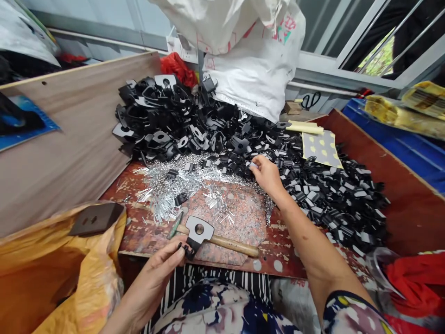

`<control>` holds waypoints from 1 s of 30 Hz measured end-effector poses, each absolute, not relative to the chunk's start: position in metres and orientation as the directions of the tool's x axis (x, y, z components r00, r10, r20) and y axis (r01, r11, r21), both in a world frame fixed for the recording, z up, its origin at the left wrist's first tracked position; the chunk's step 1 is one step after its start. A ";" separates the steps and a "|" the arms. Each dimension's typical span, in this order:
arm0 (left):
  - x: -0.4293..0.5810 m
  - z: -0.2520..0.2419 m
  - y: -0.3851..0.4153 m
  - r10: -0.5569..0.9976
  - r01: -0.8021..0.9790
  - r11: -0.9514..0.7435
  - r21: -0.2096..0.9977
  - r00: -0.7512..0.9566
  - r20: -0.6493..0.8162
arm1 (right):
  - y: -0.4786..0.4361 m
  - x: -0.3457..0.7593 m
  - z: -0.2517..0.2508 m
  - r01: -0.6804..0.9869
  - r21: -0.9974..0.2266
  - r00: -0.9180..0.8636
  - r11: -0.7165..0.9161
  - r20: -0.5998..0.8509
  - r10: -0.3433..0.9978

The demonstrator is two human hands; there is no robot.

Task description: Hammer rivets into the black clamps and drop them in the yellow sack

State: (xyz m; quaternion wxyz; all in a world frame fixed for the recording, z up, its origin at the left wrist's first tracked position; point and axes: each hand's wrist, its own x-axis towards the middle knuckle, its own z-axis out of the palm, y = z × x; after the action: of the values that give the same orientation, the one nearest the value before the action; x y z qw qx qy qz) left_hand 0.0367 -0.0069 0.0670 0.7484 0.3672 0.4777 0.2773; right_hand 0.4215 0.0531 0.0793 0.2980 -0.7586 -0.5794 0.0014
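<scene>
My left hand point(163, 269) is at the near edge of the worktable, its fingers pinched on a flat black plastic part with a round hole point(198, 232). That part lies over a wooden-handled hammer point(229, 243) resting on a reddish stone slab point(236, 218). My right hand point(266, 174) reaches forward into a heap of small black clips point(333, 195), fingers curled around one small piece. Loose silver metal pins point(170, 185) lie scattered between the two hands.
Larger black plastic parts point(160, 116) are piled at the back left. A white sack point(257, 65) leans behind them. An orange bag point(52, 269) with a dark part on it sits at my left. A sheet of yellow stickers point(321, 148) and wooden side boards point(69, 134) border the table.
</scene>
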 end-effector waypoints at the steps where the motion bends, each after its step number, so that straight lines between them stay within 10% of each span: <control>1: 0.033 0.065 -0.007 0.780 -0.053 0.567 0.822 0.354 -0.516 | 0.039 0.416 0.076 0.845 -0.521 0.338 -0.125 0.337 0.878; 5: 0.024 0.059 -0.004 0.781 -0.040 0.571 0.820 0.336 -0.527 | -0.028 0.383 0.052 0.717 -0.696 0.248 0.030 0.295 0.923; 11: 0.031 0.058 -0.005 0.756 -0.010 0.553 0.833 0.427 -0.497 | -0.078 0.360 0.033 0.958 -0.280 0.150 -0.067 0.286 0.946; 18: 0.082 0.066 -0.016 0.688 -0.067 0.547 0.834 0.604 -0.403 | -0.070 0.308 0.066 0.700 -0.700 0.221 0.141 0.400 0.890; 30: 0.092 0.071 -0.015 0.724 -0.199 0.509 0.837 0.625 -0.292 | -0.072 0.256 0.056 0.626 -0.733 0.163 0.267 0.457 0.874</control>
State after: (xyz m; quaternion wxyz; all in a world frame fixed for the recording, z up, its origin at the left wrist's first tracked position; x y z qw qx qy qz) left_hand 0.0916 -0.0147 0.0709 0.8056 0.4042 0.3250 0.2866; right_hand 0.2556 -0.0722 0.0558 0.4811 -0.5916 -0.6339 0.1292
